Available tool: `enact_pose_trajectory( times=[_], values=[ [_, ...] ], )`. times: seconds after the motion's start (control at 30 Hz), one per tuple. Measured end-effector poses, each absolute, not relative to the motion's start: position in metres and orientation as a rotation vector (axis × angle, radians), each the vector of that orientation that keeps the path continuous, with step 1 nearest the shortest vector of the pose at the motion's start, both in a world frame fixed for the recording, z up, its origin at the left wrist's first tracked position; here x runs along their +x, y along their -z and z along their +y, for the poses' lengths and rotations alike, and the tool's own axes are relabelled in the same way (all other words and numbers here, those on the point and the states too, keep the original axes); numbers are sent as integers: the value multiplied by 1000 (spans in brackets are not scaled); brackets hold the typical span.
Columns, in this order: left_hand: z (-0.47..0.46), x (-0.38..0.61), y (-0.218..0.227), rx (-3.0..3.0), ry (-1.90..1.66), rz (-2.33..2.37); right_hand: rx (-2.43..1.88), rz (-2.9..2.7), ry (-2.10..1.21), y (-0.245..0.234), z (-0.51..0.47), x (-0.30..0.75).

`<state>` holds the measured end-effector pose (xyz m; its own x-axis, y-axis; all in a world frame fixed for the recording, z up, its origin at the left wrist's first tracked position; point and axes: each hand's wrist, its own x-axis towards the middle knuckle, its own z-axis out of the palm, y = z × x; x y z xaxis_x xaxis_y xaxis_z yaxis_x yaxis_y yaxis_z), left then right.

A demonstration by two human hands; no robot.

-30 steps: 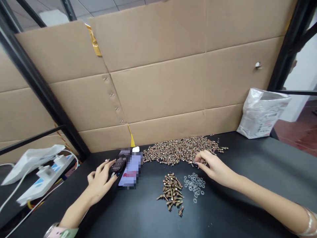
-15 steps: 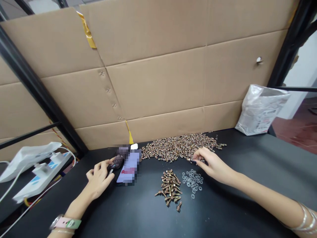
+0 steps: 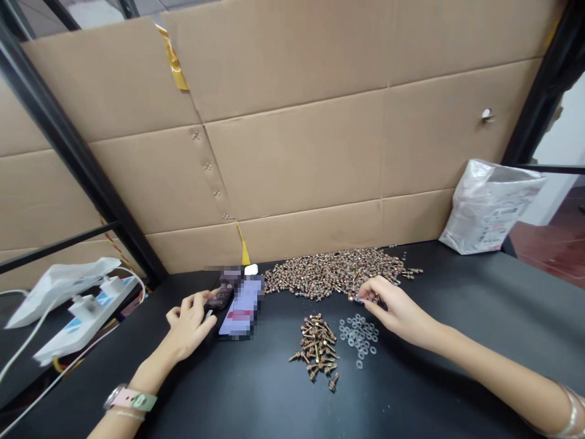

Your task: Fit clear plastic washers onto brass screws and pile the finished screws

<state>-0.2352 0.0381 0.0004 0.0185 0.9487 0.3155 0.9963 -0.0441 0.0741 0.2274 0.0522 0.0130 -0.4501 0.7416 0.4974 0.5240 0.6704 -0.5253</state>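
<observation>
While the right hand [image 3: 397, 308] works the near edge of a heap of copper-coloured hex-head screws [image 3: 333, 273], its fingertips [image 3: 365, 296] pressed together on something too small to tell, the heap lies at its 10 o'clock, clear washers [image 3: 359, 340] at 8 o'clock, a smaller screw pile [image 3: 317, 349] beyond; the curled left hand [image 3: 188, 323] touches a dark phone [image 3: 222, 297].

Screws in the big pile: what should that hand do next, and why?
Maybe the right hand should pick up one screw from the big screw pile, because its fingers are touching that pile's edge, and the small screw pile and the washers lie close by.
</observation>
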Motion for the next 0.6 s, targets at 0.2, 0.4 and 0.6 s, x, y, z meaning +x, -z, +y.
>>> enact_pose_trajectory(
  times=[0.2,0.4,0.6],
  values=[
    [25,-211,-30,-1961,694,-1903,-968,-2143,-387,-13,51,226],
    [-16,-164,-83,-1539,1251,-1605,-982,-2148,-389,-14,50,224],
    [5,-192,-58,-1985,751,-1989,-977,-2162,-398,-13,49,226]
  ],
)
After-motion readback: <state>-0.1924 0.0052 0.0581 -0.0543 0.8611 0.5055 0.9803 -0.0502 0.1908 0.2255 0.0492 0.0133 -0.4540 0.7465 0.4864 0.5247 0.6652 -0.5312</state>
